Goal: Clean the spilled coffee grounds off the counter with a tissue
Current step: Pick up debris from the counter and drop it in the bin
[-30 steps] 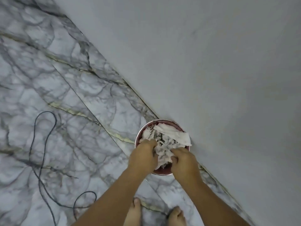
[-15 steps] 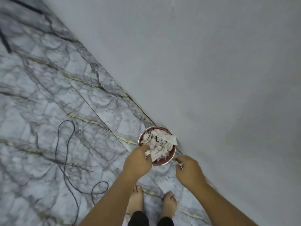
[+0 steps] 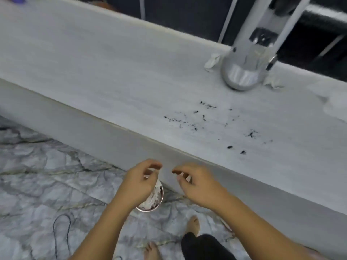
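Dark coffee grounds (image 3: pixel 187 121) lie scattered over the white counter (image 3: pixel 112 76), with a few more specks nearer its front edge (image 3: pixel 230 147). Both my hands hover in front of the counter's front face, below the top. My left hand (image 3: pixel 139 182) has loosely curled, parted fingers and holds nothing I can make out. My right hand (image 3: pixel 197 184) is also loosely open and empty. Under my left hand, on the floor, stands a small round bin (image 3: pixel 158 203) filled with crumpled white tissues (image 3: pixel 153 197); the hand hides much of it.
A shiny metal cylinder (image 3: pixel 242 72) stands at the counter's back right, with crumpled tissue pieces at its left (image 3: pixel 212 62) and right (image 3: pixel 272 82). A thin black cable (image 3: pixel 62 231) lies on the marble floor. My bare feet (image 3: pixel 193 224) stand near the bin.
My hands left the tissues in the bin and rose away from it. The view swung up from the floor and now takes in the counter top with the grounds.
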